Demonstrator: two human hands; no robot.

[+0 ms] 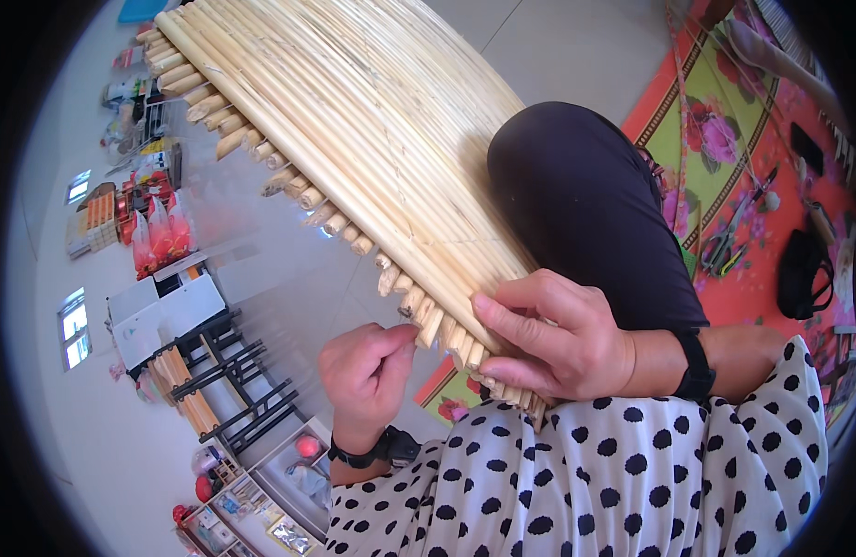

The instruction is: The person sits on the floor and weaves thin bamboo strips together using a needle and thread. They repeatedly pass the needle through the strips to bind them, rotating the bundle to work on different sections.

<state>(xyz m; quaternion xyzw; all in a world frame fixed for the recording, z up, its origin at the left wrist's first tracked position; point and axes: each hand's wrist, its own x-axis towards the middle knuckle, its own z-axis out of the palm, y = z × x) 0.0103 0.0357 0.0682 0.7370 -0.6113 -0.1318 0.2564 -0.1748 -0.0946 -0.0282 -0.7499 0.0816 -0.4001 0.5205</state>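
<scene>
A large mat of pale reed stalks slants from the upper left down to my lap, resting against my dark-trousered knee. Along its left side the cut stalk ends stick out unevenly past a lengthwise edge stalk. My right hand grips the mat's near corner, thumb below and fingers over the edge stalk. Close to the cut ends, my left hand is closed, with thumb and index finger pinched together at a stalk's tip. Whatever lies in that pinch is too small to make out.
A red and green flowered mat covers the floor at right, with scissors, a black pouch and a dark phone-like object on it. Black-framed stools, a white table and shelving stand at left.
</scene>
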